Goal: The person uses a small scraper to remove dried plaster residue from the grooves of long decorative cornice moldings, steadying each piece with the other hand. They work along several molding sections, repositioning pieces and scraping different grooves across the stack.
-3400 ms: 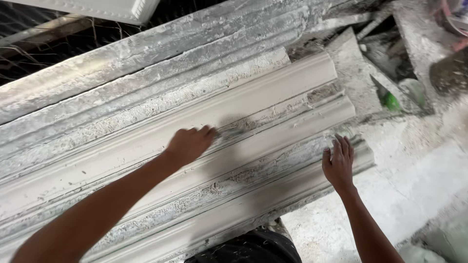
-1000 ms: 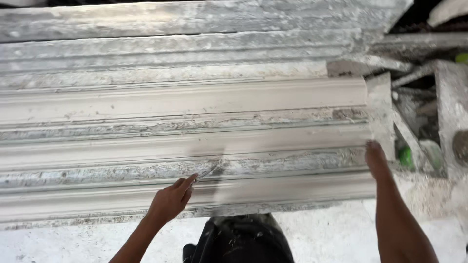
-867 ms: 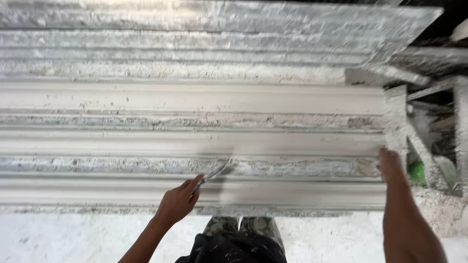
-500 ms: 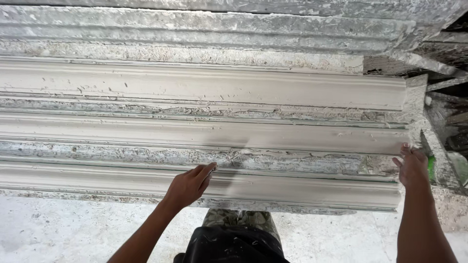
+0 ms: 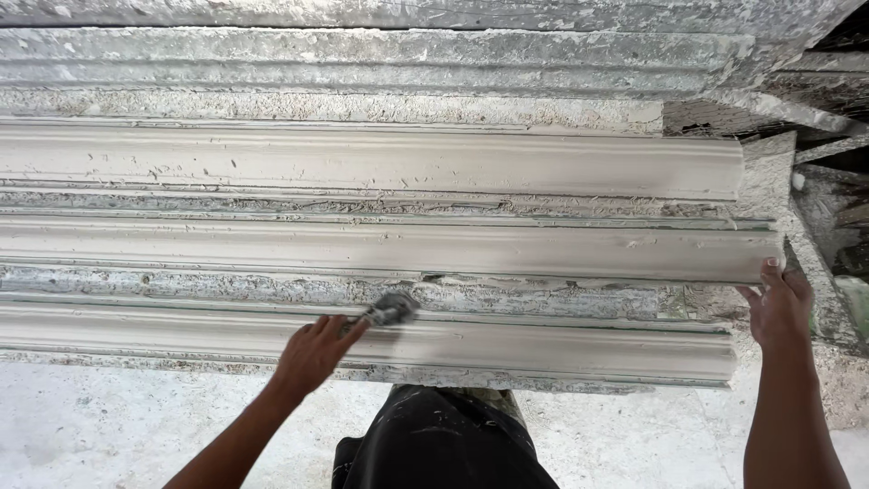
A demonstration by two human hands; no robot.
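The left hand [image 5: 312,353] pinches a small grey scraper [image 5: 391,310], its blade just beyond the fingertips on the nearest of three long white plaster mouldings [image 5: 543,340], while the right hand [image 5: 778,308], fingers loosely spread and holding nothing, rests flat against that moulding's end, well apart from the scraper.

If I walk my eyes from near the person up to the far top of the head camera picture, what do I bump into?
Dark trousers → left hand → small scraper → nearest moulding strip → middle moulding strip → far moulding strip → rough grey slabs.
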